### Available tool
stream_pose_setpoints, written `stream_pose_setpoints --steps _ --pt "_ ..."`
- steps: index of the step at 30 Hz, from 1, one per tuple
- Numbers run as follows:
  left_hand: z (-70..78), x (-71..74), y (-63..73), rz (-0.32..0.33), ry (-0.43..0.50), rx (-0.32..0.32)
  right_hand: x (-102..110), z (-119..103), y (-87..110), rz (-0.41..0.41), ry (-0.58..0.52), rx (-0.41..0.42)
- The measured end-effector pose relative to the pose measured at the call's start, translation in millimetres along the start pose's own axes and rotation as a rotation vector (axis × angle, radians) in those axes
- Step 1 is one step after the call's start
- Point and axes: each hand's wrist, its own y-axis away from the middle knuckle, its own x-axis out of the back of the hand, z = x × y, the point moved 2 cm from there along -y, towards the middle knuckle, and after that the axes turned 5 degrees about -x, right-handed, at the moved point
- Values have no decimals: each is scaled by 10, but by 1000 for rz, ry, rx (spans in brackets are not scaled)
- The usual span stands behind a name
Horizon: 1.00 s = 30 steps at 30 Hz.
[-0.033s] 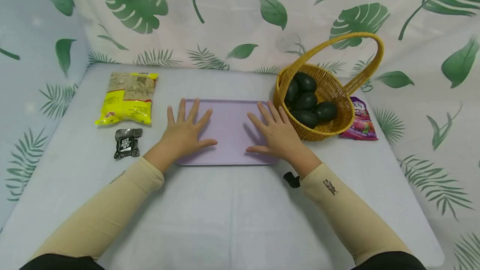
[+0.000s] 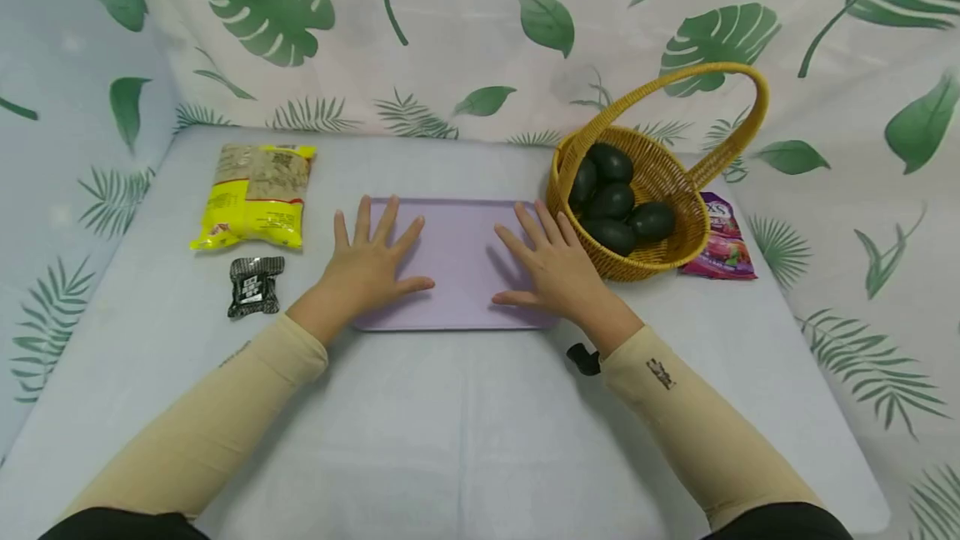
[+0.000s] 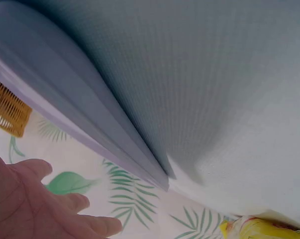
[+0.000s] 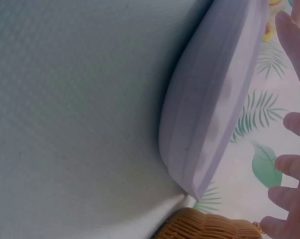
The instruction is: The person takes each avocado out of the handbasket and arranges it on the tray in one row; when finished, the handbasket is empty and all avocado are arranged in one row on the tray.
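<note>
Item: lavender tray (image 2: 461, 261), centre of the surface (image 2: 450, 432); basket (image 2: 678, 190) at 2 o'clock. My left hand (image 2: 363, 269) and right hand (image 2: 558, 269): fingers spread above the tray, nothing held. Judged light, stiff, slightly slippery; best gripped at 9 and 3 o'clock.

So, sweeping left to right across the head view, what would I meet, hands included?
Yellow plastic bag, left hand, lilac tray, right hand, yellow-brown wicker basket, purple-and-pink packet.
</note>
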Motion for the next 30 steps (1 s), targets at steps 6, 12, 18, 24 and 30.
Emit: stream_pose_setpoints --steps 6,12,18,24,30 --pt "-1 -11 -3 -10 39 5 34 -5 40 15 -50 2" --pt "-176 84 54 48 225 92 395 281 182 122 -257 -80" --pt "-431 198 62 20 382 197 724 1044 357 14 -364 -349" --pt "-600 168 -33 -64 511 184 643 1538 353 -241 -367 -607" --pt "-675 154 -158 -123 624 206 428 1657 286 -346 -387 -679"
